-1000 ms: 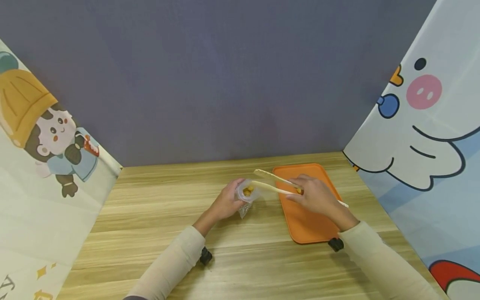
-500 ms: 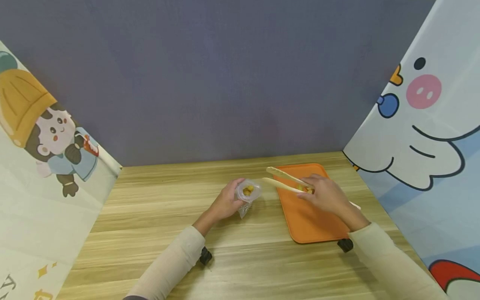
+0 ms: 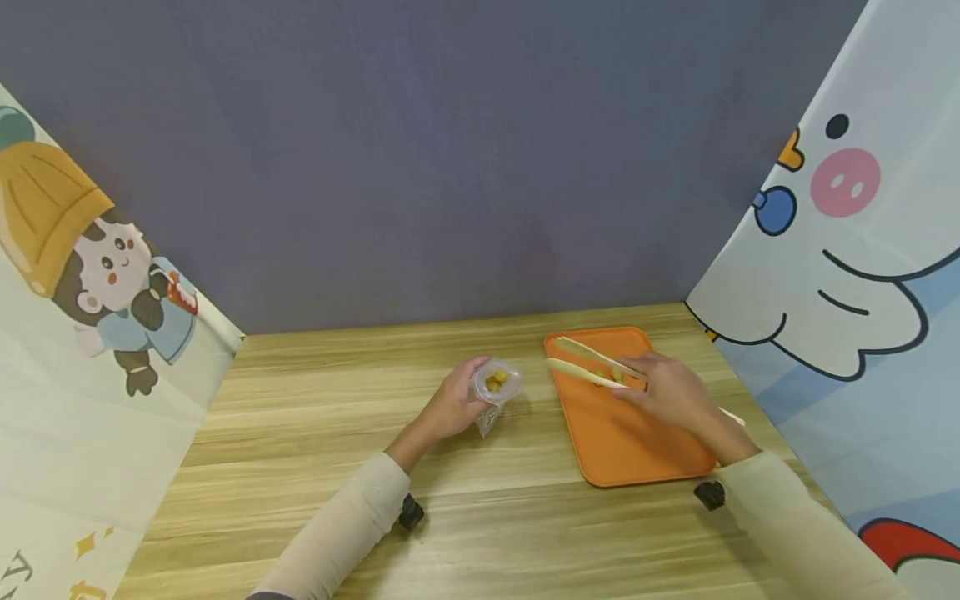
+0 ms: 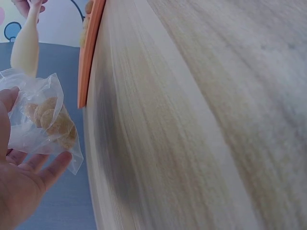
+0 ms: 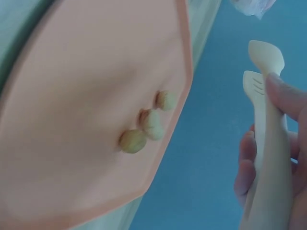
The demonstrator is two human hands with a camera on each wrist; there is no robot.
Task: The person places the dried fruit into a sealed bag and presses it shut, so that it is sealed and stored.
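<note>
1. The left hand reaches in from about seven o'clock on the head view, pointing toward one o'clock, its thumb and fingers holding a clear plastic bag.
2. The right hand comes in from about five o'clock, above the orange tray, gripping cream tongs between thumb and fingers. Their tips stand apart and point between nine and ten o'clock.
3. The bag is crinkled and see-through, with a round mouth facing up. It is held near the tray, at nine o'clock from it, above the wood-grain table.
4. One end of the tongs is smooth and spoon-like; the other has slots.
5. On the tray are rounded, pale yellow-green pieces, close together near the edge in the right wrist view, lined up from one o'clock to seven. The middle one looks lumpier.
6. Counted: two hands, one bag, one tongs, one tray, three pieces on it. Several yellow-brown lumps fill the bag; their overlap hides the exact number.
</note>
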